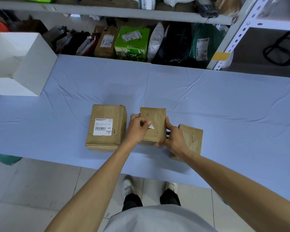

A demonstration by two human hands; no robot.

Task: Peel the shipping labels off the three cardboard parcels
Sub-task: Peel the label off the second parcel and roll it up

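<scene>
Three brown parcels sit in a row on the blue-covered desk point(224, 101), and both hands are on the middle one.

The middle parcel point(155, 118) is a small, scuffed cardboard box with its long side running away from the person, its top showing pale torn patches. A small white triangular scrap point(152, 126) stands up at the near left of that top. The left hand point(137, 129) is curled, its thumb and forefinger pinching the scrap. The right hand point(174, 139) grips the box's right side, thumb along the top edge and fingers point(159, 144) wrapped at the near corner. The left parcel point(105, 143) has a whole white label point(104, 127) on top. The right parcel point(192, 138) shows bare, scarred cardboard.
</scene>
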